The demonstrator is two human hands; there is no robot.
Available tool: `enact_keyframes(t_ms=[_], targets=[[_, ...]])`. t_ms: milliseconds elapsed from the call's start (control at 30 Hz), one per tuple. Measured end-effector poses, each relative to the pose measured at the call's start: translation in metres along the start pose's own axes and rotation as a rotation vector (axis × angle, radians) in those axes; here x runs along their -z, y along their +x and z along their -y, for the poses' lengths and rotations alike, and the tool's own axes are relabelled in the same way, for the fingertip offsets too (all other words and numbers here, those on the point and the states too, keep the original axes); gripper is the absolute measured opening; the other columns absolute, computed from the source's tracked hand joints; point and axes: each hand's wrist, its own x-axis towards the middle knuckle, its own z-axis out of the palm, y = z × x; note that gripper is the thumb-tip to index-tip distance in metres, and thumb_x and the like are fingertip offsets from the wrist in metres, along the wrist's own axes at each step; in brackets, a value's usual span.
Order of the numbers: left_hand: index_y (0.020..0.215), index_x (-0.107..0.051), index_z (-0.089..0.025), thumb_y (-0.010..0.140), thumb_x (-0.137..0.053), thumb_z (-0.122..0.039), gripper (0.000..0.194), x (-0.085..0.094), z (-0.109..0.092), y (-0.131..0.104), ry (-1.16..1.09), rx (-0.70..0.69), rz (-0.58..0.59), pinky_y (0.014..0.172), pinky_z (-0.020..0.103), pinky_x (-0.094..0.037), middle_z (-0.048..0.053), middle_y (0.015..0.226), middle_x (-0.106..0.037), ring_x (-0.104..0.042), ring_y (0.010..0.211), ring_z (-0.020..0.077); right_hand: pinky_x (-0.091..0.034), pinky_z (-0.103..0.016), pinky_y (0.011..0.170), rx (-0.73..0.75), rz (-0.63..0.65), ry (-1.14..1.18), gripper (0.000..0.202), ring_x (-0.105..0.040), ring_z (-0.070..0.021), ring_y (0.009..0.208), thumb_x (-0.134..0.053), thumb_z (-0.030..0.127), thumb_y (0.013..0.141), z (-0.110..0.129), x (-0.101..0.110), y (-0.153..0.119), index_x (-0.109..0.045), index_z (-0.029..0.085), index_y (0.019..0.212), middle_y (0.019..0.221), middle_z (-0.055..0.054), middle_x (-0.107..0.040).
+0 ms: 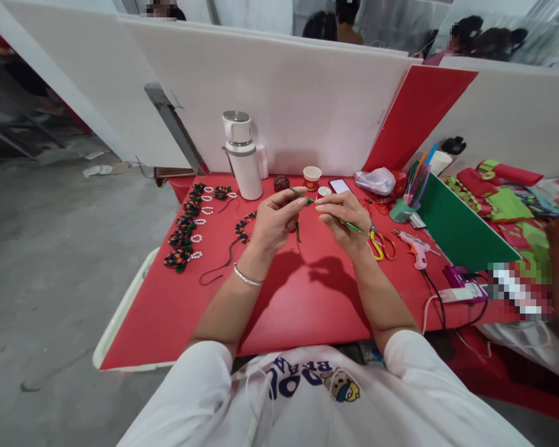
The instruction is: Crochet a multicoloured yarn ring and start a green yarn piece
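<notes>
While two hands pinch one strand of green yarn, a whole craft table sits around them

Since I can't resist a count, here goes: one red table [302, 316], one white flask [246, 171] topped with a cup, one paper cup [312, 176], one phone [340, 186] lying face up, one dark yarn ball [282, 182] and one pink glue gun [419, 249]. Add one green holder [401, 212] with several colourful sticks poking out. Scissors [377, 244] with yellow and orange handles lie just beside the right hand; can't tell if that's one pair or two. Over on the left there's a column of dark yarn bunches [185, 222] with white bead loops, too crowded for me to number, plus a single one set off at the top.

Now the hands. The left hand [277, 217] has thumb and index finger pinched on the green yarn [309, 200], which is up above the table between both hands, with a tail hanging under the left. The right hand [345, 217] is half curled, gripping one slim green tool [353, 226]. Its front end reaches the yarn, but whether it's through a loop is too small to tell.
</notes>
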Motion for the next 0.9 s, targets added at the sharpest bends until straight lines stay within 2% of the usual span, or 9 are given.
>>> enact_keyframes(t_ms=[67,167,433,567,700,800,900], targets=[[0.092,-0.085,-0.022,0.059,-0.099,-0.029,0.036,0.000,0.001,0.001,-0.002,-0.005,-0.013,0.041,0.022,-0.019,-0.007,0.055,-0.048,-0.030,0.045,0.0031,-0.064,-0.043,0.088,0.002,0.015,-0.016,0.017,-0.078,-0.0210,0.094,-0.072,0.044,0.100,0.000,0.001,0.000,-0.085,0.034,0.104,0.103,-0.004,-0.085],[0.094,-0.085,-0.022,0.059,-0.098,-0.027,0.038,0.001,0.001,0.001,0.006,-0.011,-0.010,0.041,0.023,-0.020,-0.005,0.064,-0.058,-0.031,0.046,0.0023,-0.064,-0.044,0.090,-0.025,0.033,-0.038,0.020,-0.078,-0.0221,0.096,-0.071,0.047,0.100,0.000,0.002,0.000,-0.085,0.033,0.103,0.104,-0.005,-0.085],[0.097,-0.085,-0.021,0.055,-0.098,-0.023,0.044,-0.002,-0.001,-0.001,0.039,0.020,-0.017,0.042,0.021,-0.023,-0.002,0.072,-0.067,-0.038,0.049,0.0030,-0.063,-0.042,0.093,-0.059,0.010,0.050,0.014,-0.079,-0.0214,0.100,-0.073,0.039,0.100,0.001,-0.001,-0.001,-0.085,0.035,0.106,0.106,-0.004,-0.085],[0.099,-0.085,-0.020,0.055,-0.098,-0.023,0.045,-0.001,-0.001,-0.002,0.046,0.018,-0.021,0.043,0.020,-0.024,-0.001,0.071,-0.068,-0.042,0.051,0.0040,-0.064,-0.044,0.092,-0.088,-0.017,0.046,0.018,-0.079,-0.0218,0.099,-0.072,0.045,0.100,-0.001,-0.006,-0.005,-0.085,0.034,0.104,0.105,-0.004,-0.084],[0.100,-0.086,-0.019,0.056,-0.097,-0.022,0.045,0.002,0.000,-0.001,0.021,0.021,-0.005,0.042,0.020,-0.022,-0.002,0.071,-0.068,-0.040,0.049,0.0029,-0.065,-0.044,0.088,-0.111,0.016,0.091,0.026,-0.077,-0.0220,0.096,-0.070,0.054,0.099,-0.003,-0.004,-0.007,-0.085,0.033,0.101,0.106,-0.005,-0.084],[0.099,-0.086,-0.019,0.057,-0.096,-0.022,0.044,0.004,0.006,0.001,0.067,-0.065,-0.025,0.047,0.019,-0.031,-0.002,0.071,-0.067,-0.047,0.055,0.0052,-0.064,-0.044,0.089,-0.104,0.054,0.085,0.024,-0.077,-0.0218,0.097,-0.069,0.051,0.101,-0.004,-0.003,-0.006,-0.085,0.033,0.103,0.105,-0.005,-0.084],[0.096,-0.086,-0.019,0.060,-0.092,-0.020,0.037,0.001,0.012,0.001,0.163,-0.202,-0.085,0.058,0.020,-0.043,-0.002,0.071,-0.067,-0.057,0.065,0.0090,-0.063,-0.044,0.091,-0.032,0.031,-0.035,0.015,-0.077,-0.0215,0.098,-0.071,0.043,0.101,-0.006,-0.008,-0.007,-0.084,0.036,0.106,0.108,-0.003,-0.085]])
